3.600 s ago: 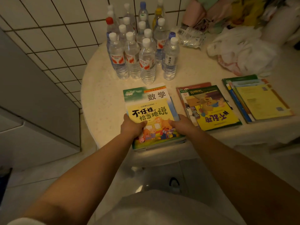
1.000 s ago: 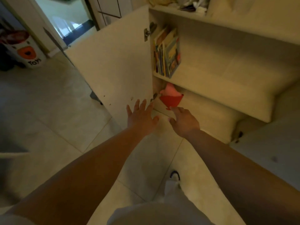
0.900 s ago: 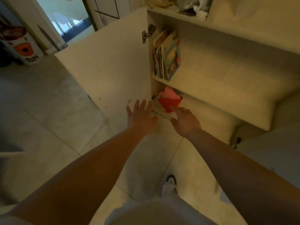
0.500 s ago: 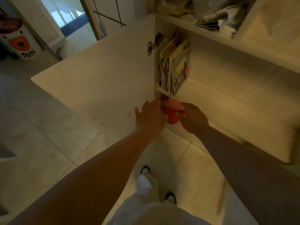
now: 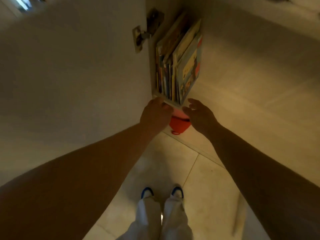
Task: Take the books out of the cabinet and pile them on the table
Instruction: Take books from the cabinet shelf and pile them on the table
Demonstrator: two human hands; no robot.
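Both hands reach at the shelf's front edge: left hand (image 5: 155,113) with fingers curled, holding nothing visible; right hand (image 5: 199,113) loosely spread. The books (image 5: 178,66) stand upright just beyond them, leaning against the cabinet's (image 5: 242,54) left wall. A red object (image 5: 178,125) lies below, between the hands.

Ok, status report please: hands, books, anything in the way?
Left hand and right hand empty, at shelf edge. Books upright in cabinet. Red object below.
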